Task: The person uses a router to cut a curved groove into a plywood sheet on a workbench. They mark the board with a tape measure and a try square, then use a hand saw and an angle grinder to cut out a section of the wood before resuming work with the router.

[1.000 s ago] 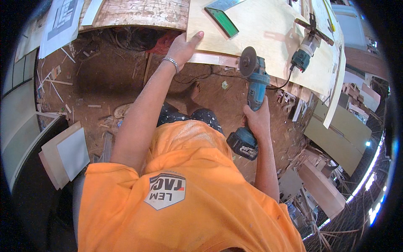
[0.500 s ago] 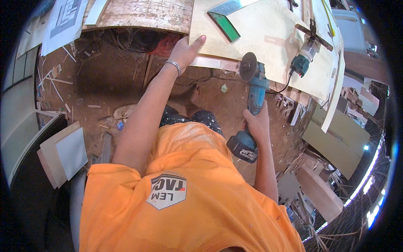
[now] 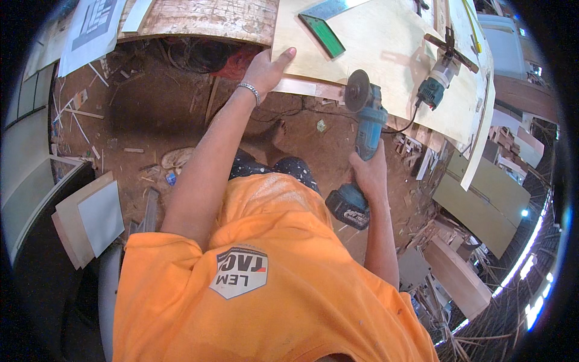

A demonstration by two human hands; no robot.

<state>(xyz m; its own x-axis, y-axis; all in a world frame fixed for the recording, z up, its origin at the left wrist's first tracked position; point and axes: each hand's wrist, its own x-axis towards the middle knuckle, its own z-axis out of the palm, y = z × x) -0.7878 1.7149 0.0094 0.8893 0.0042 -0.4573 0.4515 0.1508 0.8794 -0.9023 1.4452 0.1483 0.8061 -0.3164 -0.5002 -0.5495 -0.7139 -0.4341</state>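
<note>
My right hand is wrapped round the body of a blue cordless angle grinder, its black battery toward me. The grinder's round dark disc is up at the front edge of a pale plywood sheet; I cannot tell whether they touch. My left hand, with a bracelet at the wrist, grips the sheet's near left corner, thumb on top and fingers hidden beneath. Between the hands, farther back on the sheet, lies a try square with a green handle and a metal blade.
A corded trim router sits on the sheet at the right, its black cord hanging off the edge. A printed drawing lies at the far left of the worn bench. Wood offcuts and boards lie on the right.
The grinder's disc end has shifted very slightly, with its head turned a little. My left hand keeps its hold on the plywood sheet.
</note>
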